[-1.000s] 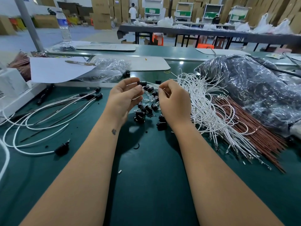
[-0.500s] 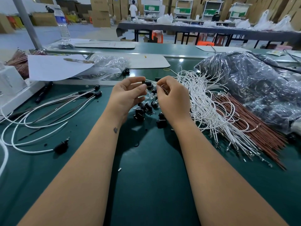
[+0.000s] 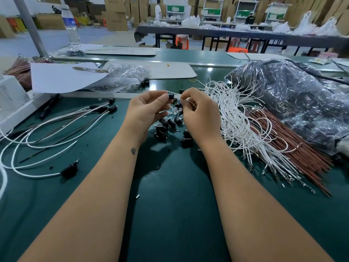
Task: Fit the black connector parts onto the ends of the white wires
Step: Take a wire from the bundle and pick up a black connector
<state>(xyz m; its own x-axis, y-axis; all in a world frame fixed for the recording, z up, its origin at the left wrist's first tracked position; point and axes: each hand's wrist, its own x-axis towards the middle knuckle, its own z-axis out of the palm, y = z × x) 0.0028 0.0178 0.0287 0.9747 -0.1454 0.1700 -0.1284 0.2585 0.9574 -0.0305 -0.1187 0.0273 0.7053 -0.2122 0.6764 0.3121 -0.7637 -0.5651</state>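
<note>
Left hand (image 3: pixel 145 110) pinches black connector (image 3: pixel 171 96) – right hand (image 3: pixel 200 112) grips white wire (image 3: pixel 176 93) at its 3 o'clock; loose connectors (image 3: pixel 166 127) at 6.

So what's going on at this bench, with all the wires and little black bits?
A person is fitting connectors onto wires by hand. The left hand pinches a small black connector, and the right hand holds a white wire at it. Loose connectors lie below the hands, unused white wires to the right, and finished ones to the left.
</note>
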